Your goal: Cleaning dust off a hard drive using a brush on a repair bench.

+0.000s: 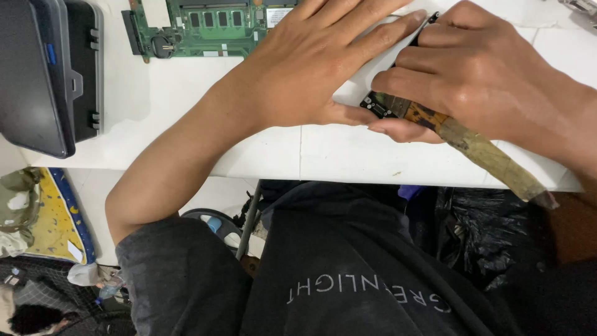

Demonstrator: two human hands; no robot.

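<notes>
Even, fairly bright light from above; the white table (348, 155) is near overexposed, with little surface detail. Soft, short shadows lie under the left hand (317, 62) and right hand (485, 74); a sheen marks the right knuckles. The area below the table edge is dim, with dark clothing nearly featureless. Focus is sharp centrally, and the circuit board (205, 25) is legible. Corners appear slightly softer.

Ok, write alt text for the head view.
Two bare hands press on a white table: the left hand lies flat, the right hand grips a small black part with a brownish strip. A green circuit board lies behind.
</notes>
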